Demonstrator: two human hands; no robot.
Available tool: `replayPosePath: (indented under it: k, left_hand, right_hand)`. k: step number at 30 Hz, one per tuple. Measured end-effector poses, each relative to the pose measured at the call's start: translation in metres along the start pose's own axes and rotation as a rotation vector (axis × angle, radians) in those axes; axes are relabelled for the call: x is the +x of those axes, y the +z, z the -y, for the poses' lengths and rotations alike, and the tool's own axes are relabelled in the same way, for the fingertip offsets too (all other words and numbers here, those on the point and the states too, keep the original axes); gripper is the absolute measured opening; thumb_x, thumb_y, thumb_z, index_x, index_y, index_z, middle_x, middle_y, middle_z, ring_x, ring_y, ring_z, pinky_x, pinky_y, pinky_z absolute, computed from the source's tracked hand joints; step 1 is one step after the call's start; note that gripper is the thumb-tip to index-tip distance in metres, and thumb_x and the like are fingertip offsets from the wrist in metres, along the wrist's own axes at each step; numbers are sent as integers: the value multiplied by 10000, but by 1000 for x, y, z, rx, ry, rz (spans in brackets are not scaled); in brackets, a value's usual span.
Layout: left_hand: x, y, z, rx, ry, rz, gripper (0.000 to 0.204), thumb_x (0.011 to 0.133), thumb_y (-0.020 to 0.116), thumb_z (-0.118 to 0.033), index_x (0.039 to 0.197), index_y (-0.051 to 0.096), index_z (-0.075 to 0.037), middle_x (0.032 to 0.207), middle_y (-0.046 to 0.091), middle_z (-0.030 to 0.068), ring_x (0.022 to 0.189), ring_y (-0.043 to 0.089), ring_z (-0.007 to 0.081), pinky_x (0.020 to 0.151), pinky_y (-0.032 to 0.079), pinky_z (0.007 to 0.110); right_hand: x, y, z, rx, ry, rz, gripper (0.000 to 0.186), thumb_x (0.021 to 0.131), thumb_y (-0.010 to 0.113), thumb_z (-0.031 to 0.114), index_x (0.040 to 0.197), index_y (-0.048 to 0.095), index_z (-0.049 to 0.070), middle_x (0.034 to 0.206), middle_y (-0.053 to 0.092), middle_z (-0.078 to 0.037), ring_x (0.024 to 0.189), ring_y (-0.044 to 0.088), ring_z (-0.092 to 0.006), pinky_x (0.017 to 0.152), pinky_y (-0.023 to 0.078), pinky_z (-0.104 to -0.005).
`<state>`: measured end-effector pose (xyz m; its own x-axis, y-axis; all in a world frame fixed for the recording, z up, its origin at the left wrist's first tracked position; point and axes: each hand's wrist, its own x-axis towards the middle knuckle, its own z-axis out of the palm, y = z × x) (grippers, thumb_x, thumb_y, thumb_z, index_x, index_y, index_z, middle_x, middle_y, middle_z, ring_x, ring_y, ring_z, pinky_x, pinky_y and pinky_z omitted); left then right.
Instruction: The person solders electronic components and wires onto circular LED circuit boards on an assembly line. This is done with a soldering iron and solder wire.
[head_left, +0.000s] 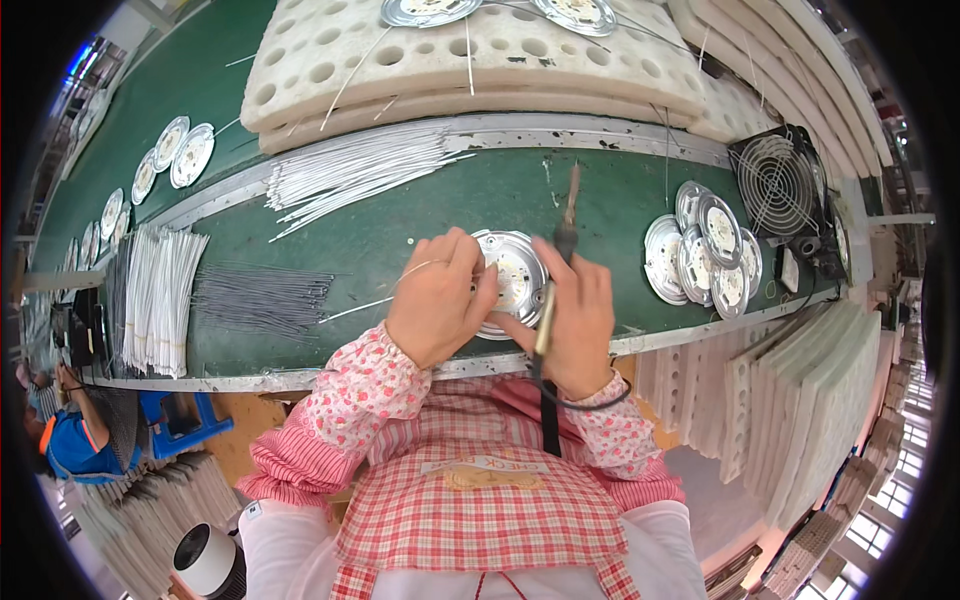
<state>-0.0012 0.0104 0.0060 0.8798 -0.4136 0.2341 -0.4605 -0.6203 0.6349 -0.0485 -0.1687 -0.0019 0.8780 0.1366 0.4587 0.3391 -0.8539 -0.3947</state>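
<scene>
The grip of the right hand is closed round a soldering iron, while the grip of the left hand is curled in, thumb near fingers, apparently on a white wire that trails out to the left. In the head view, the round metal disc lies on the green surface, directly between the two hands: just right of the left fingertips and just left of the right hand, whose thumb reaches along its near edge. Neither hand is clearly nearer, since both are at its rim. The disc is round (so it has no long axis of its own); the iron's axis is the one that matters, running away from the wearer and leaning slightly right, its tip beyond the disc and pointed away from it. The wire, by contrast, slants up from the left towards the left hand; its end near the disc is hidden by the fingers. A bundle of white wires lies beyond the left hand, dark wires sit to its left, and a pile of discs rests well to the right.
</scene>
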Motion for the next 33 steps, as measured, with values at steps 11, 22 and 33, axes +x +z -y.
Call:
replayPosePath:
  k: [11, 22, 33]
  left_hand:
    - [11, -8, 6, 66, 190, 177, 105, 878, 553, -39, 962, 502, -3, 997, 513, 151, 814, 506, 345, 745, 391, 417]
    - [13, 0, 6, 258, 244, 201, 187, 771, 612, -65, 934, 548, 1, 946, 507, 129, 844, 565, 275, 733, 421, 378]
    - [9, 8, 4, 271, 205, 114, 193, 813, 666, -69, 967, 555, -39, 971, 532, 114, 853, 551, 277, 739, 424, 381]
  right_hand:
    - [-17, -41, -19, 644, 178, 134, 153, 834, 624, 29, 969, 692, 8, 763, 677, -108, 577, 628, -212, 526, 469, -312]
    - [-13, -44, -18, 635, 162, 198, 134, 883, 602, 50, 984, 679, 8, 741, 666, -106, 572, 625, -209, 536, 471, -311]
    - [-23, -45, -2, 786, 476, 227, 168, 959, 520, 58, 1067, 628, -13, 641, 611, -52, 540, 566, -97, 527, 443, -260]
